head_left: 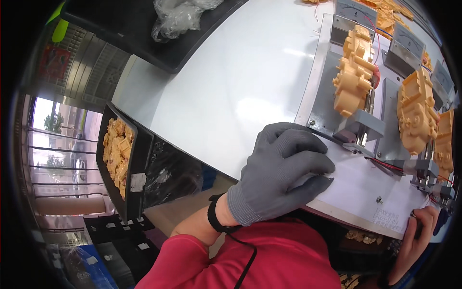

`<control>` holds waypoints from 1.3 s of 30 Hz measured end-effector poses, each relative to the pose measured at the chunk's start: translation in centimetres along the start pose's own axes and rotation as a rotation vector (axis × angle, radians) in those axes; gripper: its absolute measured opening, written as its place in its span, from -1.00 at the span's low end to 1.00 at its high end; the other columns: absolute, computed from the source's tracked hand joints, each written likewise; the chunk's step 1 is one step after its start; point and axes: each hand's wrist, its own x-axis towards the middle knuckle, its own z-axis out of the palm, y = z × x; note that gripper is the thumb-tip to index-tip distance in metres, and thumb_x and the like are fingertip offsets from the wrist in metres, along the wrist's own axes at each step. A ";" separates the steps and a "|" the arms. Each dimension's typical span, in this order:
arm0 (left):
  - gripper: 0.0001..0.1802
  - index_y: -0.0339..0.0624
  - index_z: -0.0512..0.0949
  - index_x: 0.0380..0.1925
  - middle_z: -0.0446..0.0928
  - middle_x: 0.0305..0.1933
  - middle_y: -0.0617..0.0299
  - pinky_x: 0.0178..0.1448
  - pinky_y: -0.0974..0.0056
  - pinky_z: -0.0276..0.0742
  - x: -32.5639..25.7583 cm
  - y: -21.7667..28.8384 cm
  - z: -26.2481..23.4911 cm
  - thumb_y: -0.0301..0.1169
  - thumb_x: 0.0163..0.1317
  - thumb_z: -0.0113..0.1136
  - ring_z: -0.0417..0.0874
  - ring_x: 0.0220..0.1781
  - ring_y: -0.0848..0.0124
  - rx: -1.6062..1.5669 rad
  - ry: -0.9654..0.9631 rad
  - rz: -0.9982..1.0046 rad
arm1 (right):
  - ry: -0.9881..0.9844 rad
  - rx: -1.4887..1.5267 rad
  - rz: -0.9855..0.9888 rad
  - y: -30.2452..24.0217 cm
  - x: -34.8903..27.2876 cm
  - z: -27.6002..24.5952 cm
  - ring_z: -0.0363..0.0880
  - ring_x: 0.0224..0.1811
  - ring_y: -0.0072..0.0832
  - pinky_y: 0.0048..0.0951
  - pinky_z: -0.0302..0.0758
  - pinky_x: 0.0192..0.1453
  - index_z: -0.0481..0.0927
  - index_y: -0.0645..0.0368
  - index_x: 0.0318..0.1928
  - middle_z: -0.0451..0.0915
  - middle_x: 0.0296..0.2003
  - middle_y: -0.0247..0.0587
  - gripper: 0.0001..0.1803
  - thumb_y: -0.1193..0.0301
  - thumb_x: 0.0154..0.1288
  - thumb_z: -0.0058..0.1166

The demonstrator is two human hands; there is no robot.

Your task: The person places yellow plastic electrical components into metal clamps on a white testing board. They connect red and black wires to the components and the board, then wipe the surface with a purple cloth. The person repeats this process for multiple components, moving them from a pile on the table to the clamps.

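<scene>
My left hand (284,168), in a grey glove, rests at the near left edge of a white test board (351,188). Its fingers are bent, with a gap between thumb and forefinger and nothing visible in it. Past it, a tan plastic gearbox housing (353,77) sits on a grey metal bracket (361,126). A second tan housing (417,113) and a third (445,139) stand further right. At the board's near right corner is my bare right hand (419,231), fingers curled around something dark and too small to name. A small screw-like metal part (379,200) lies on the board.
Panel meters (405,45) stand behind the housings, joined by red and blue wires. A black tray (120,29) with a clear plastic bag (180,17) lies at the far left of the white table (216,96). A black bin (137,168) of tan parts stands left, below it.
</scene>
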 end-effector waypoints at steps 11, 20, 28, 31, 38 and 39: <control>-0.70 0.09 0.69 -0.25 0.54 -0.04 0.30 0.27 0.15 0.31 0.2 -0.4 0.4 -0.40 -0.03 0.52 0.47 0.16 0.20 -0.027 0.046 0.047 | 0.027 0.035 -0.012 0.8 -0.1 0.1 0.37 0.09 -0.27 -0.41 0.20 0.31 0.45 0.31 -0.11 0.37 -0.06 -0.10 -0.86 0.66 0.35 -0.06; -0.74 0.05 0.68 -0.29 0.57 -0.10 0.29 0.23 0.16 0.37 0.7 0.0 0.3 -0.45 -0.02 0.49 0.52 0.08 0.23 0.018 0.065 0.046 | 0.151 0.027 0.022 -2.4 0.5 0.9 0.40 -0.09 -0.26 -0.34 0.29 0.16 0.50 0.26 -0.24 0.39 -0.22 -0.13 -0.87 0.59 0.19 0.12; -0.74 -0.03 0.68 -0.29 0.56 -0.12 0.21 0.20 0.13 0.40 0.2 0.4 0.5 -0.52 -0.05 0.45 0.46 0.11 0.17 0.028 0.081 -0.021 | 0.169 0.076 -0.017 -3.1 1.5 0.8 0.50 -0.21 -0.31 -0.40 0.43 -0.09 0.63 0.23 -0.26 0.49 -0.28 -0.17 -0.84 0.61 0.10 0.28; -0.75 -0.06 0.67 -0.30 0.56 -0.12 0.19 0.20 0.13 0.40 0.1 0.6 0.6 -0.53 -0.04 0.43 0.46 0.11 0.15 0.035 0.087 -0.039 | 0.178 0.087 -0.032 -2.6 1.4 0.9 0.50 -0.19 -0.30 -0.38 0.43 -0.08 0.64 0.21 -0.26 0.51 -0.26 -0.18 -0.84 0.60 0.11 0.28; -0.76 -0.10 0.66 -0.31 0.55 -0.13 0.15 0.19 0.12 0.40 0.0 0.5 0.6 -0.54 -0.04 0.41 0.48 0.09 0.14 0.033 0.097 -0.027 | 0.189 0.093 -0.006 -2.9 1.4 1.1 0.51 -0.18 -0.30 -0.37 0.44 -0.06 0.65 0.23 -0.28 0.52 -0.28 -0.18 -0.87 0.60 0.12 0.27; -0.77 -0.10 0.66 -0.31 0.55 -0.13 0.15 0.19 0.12 0.40 0.0 0.5 0.7 -0.54 -0.03 0.40 0.48 0.08 0.14 0.033 0.100 -0.026 | 0.186 0.095 -0.007 -3.0 1.5 1.1 0.51 -0.18 -0.30 -0.37 0.44 -0.06 0.65 0.23 -0.28 0.52 -0.28 -0.18 -0.87 0.60 0.12 0.27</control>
